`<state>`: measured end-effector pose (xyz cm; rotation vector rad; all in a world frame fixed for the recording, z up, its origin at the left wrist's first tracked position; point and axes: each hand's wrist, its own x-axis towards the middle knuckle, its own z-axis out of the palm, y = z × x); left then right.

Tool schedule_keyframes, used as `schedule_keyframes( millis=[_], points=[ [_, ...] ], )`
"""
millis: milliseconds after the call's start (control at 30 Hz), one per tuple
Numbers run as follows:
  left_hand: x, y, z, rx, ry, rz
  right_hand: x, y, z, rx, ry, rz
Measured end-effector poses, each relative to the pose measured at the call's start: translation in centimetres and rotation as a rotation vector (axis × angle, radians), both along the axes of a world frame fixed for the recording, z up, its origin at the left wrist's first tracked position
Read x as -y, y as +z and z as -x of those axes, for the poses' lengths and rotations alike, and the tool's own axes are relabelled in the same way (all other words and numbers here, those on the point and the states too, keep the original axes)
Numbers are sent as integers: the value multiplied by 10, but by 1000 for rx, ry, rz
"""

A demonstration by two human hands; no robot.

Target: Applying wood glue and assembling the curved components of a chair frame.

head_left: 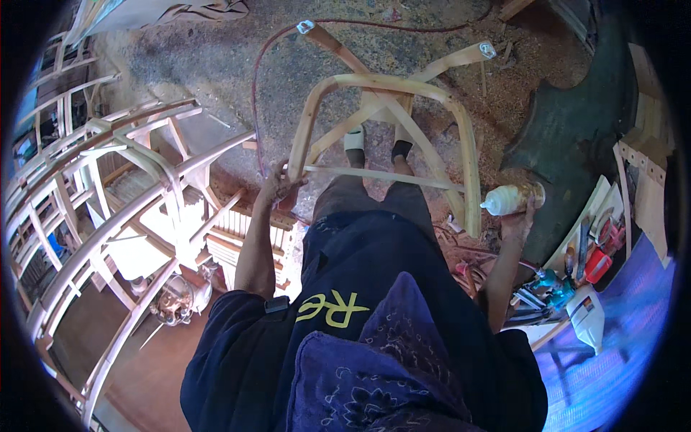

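In front of my legs is a pale wooden chair frame (391, 83), with a bent U-shaped rail, crossing legs and a thin crossbar (381, 175). Two of its legs point away from me, and their ends (305, 27) look whitish. My left hand (275, 186) is closed round the left end of the bent rail. Off to the right, my right hand (520, 222) grips a whitish squeeze bottle (507, 199), tipped on its side with its nozzle pointing left toward the rail's right end. Some of my right fingers are hidden behind the bottle.
Several stacked wooden chair frames (108, 144) crowd the left side. A red hose (255, 93) curves over the sawdust-strewn floor. To the right are a dark green panel (568, 144), hand tools with a red item (597, 265), and a white jug (586, 317).
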<state>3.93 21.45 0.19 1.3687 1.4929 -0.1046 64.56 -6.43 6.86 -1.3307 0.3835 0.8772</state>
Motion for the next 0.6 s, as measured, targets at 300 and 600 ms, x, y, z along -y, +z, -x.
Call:
schedule_keyframes(
  millis=[300, 600],
  points=[
    [-12, 79, -37, -137, -478, 116, 25, 18, 26, -4, 4, 36],
    [3, 51, -36, -48, -394, -105, 6, 21, 45, -87, -29, 24]
  ],
)
